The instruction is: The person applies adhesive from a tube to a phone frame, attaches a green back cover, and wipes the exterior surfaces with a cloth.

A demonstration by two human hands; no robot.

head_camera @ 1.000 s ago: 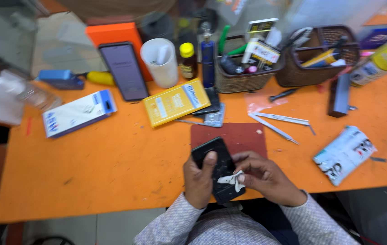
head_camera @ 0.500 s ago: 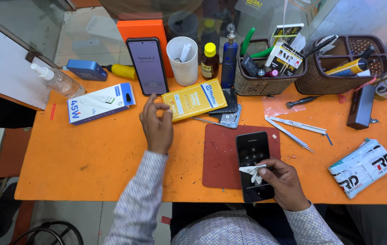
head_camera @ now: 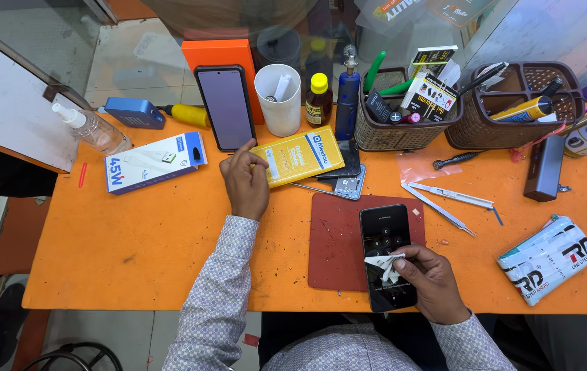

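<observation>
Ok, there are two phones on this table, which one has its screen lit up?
The phone lying flat on the dark red mat, under the right hand and its white cloth. It shows a keypad; the other phone, propped against the orange box, is blank.

Counted around the dark red mat: 2 phones, 1 black phone lying on the mat and 1 purple-screened phone standing well behind it. 2 woven baskets, 1 grey-brown basket and 1 dark brown basket, behind it. 2 flat boxes left of it: 1 yellow box, 1 white box. 1 white cup behind it. 2 hands: left hand, right hand.
</observation>
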